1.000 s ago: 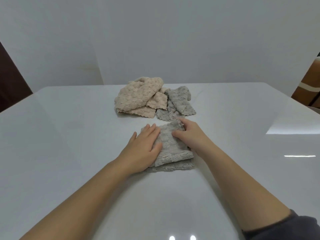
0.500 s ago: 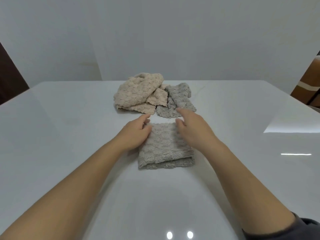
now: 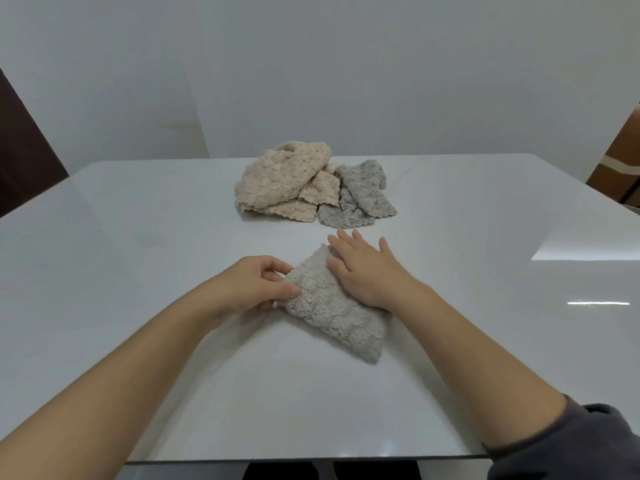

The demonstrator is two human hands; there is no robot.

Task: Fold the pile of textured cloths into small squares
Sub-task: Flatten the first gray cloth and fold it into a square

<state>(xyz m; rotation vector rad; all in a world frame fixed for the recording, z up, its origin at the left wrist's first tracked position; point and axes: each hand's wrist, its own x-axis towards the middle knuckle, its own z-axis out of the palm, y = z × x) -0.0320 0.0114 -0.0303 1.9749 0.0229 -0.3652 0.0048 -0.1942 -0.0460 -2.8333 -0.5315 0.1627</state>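
A folded grey textured cloth [image 3: 337,313] lies turned at an angle on the white table [image 3: 138,254], in front of me. My left hand [image 3: 254,289] pinches its left corner between thumb and fingers. My right hand [image 3: 363,271] lies flat on the cloth's far right part with straight fingers. Behind it sits the pile: beige cloths [image 3: 284,183] on the left and a crumpled grey cloth [image 3: 356,195] on the right.
The table's near edge [image 3: 311,459] runs just below my forearms. A dark panel [image 3: 24,150] stands at the far left and a brown chair or furniture piece [image 3: 620,161] at the far right.
The folded cloth has turned from square-on to diagonal. My left hand went from resting beside it to pinching its left corner; my right hand settled flat on top.
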